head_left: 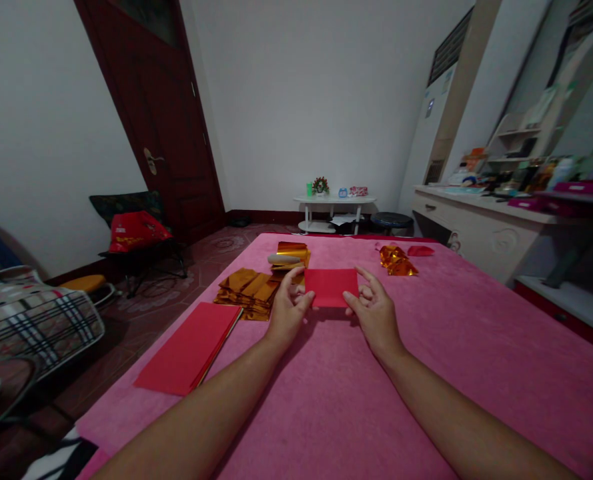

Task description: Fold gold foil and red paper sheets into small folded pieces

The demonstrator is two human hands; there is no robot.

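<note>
A red paper piece (pixel 331 288) is held above the pink-covered table (pixel 451 373), its left edge pinched by the left hand (pixel 290 305) and its right edge by the right hand (pixel 375 312). Gold foil sheets (pixel 250 292) are piled just beside the left hand, and a red paper stack (pixel 191 348) is laid nearer the body. Beyond the right hand, crumpled gold foil (pixel 399 261) is seen. The contents of the red bag (pixel 137 231), far left on a chair (pixel 126 205), cannot be told.

Red paper rectangle (pixel 331 287) held level above pink cloth (pixel 326 400).
</note>
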